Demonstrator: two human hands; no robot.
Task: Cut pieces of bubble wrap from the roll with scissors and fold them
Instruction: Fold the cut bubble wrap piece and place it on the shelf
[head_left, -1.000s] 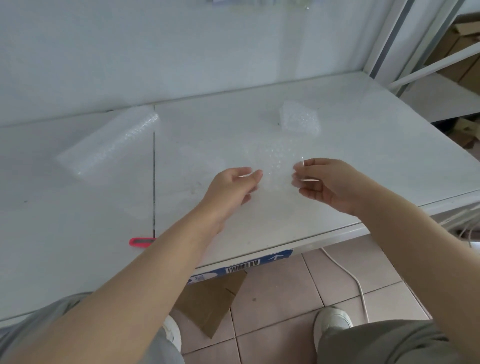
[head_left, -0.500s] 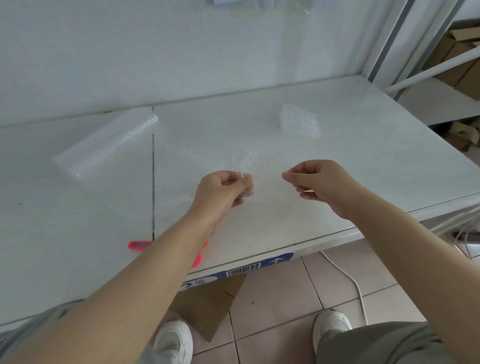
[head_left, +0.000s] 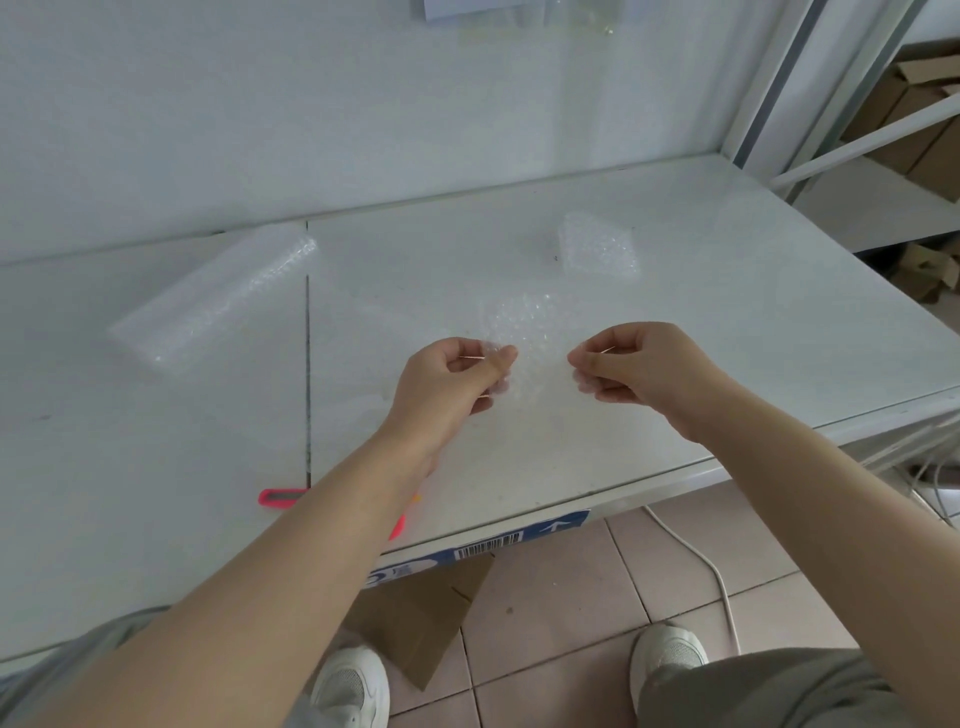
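Pinching one bubble wrap piece (head_left: 530, 338) between them, left hand (head_left: 447, 379) and right hand (head_left: 639, 364).

I see the clear bubble wrap roll (head_left: 208, 301) lying on the white table (head_left: 753, 322), far left. A folded clear bubble wrap piece (head_left: 597, 249) lies far right, nearer the wall. Between them and closer to me, my left hand (head_left: 447, 379) and right hand (head_left: 639, 364) pinch a clear bubble wrap sheet (head_left: 530, 332) over the tabletop. The pink-handled scissors (head_left: 278, 498) lie by the front edge, partly under my left forearm.
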